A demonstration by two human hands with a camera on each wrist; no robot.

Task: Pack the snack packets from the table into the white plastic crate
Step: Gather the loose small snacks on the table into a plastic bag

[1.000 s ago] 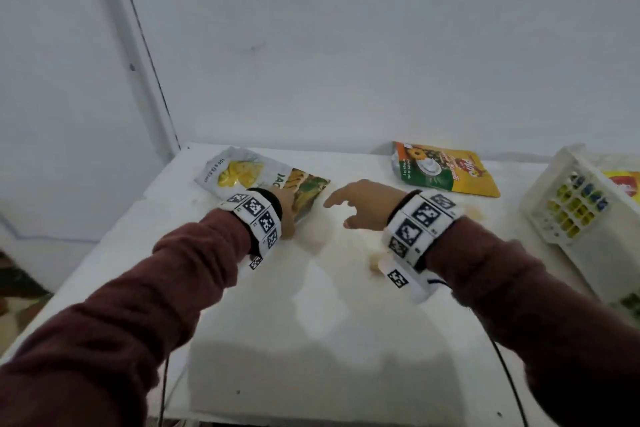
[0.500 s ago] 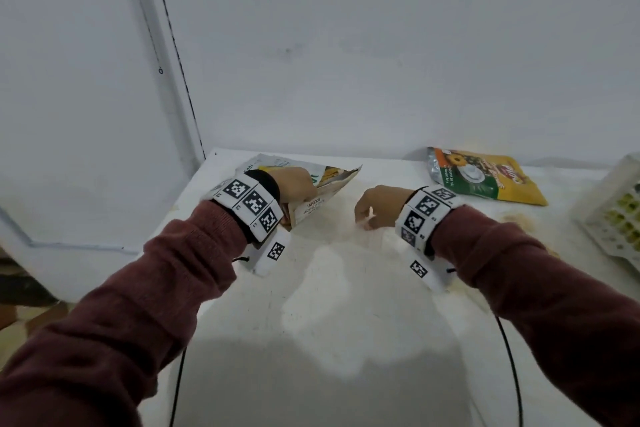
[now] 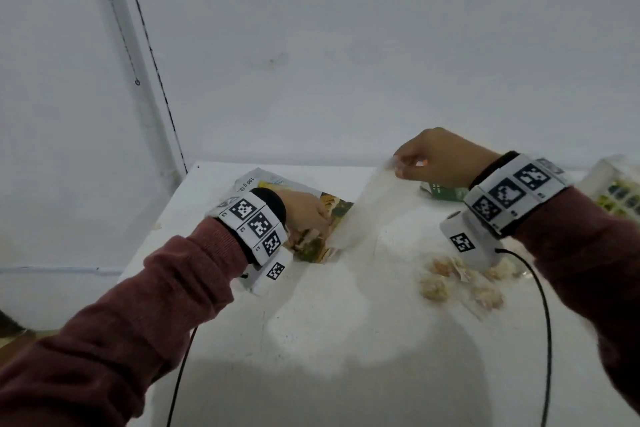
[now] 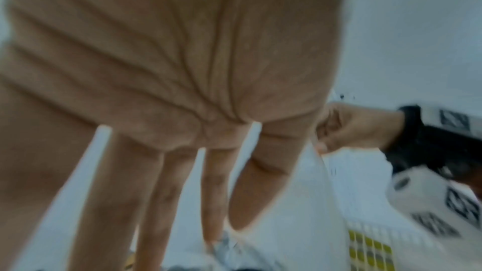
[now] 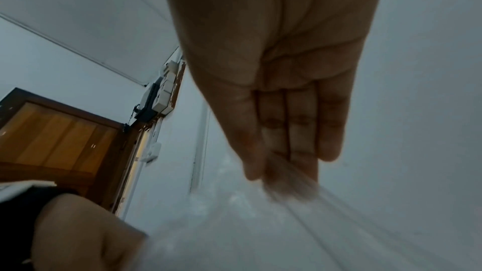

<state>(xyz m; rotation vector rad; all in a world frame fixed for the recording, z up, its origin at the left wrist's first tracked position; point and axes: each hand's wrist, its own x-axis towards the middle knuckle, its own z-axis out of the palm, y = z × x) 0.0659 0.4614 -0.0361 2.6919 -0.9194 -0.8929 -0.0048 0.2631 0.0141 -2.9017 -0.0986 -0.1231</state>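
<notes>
Where left hand point(image 3: 304, 215) presses: yellow-green printed snack packet point(image 3: 266, 184), flat; glossy.

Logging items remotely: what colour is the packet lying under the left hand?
Mostly white with yellow and green print, the packet shows best in the head view, under the left hand.

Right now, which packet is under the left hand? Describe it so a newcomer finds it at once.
On the white table, look to the far left corner by the wall. The packet lies flat there, white at its far end, with a yellow and green food picture, under the left hand. The other packet, by the right hand, is dark green.
</notes>
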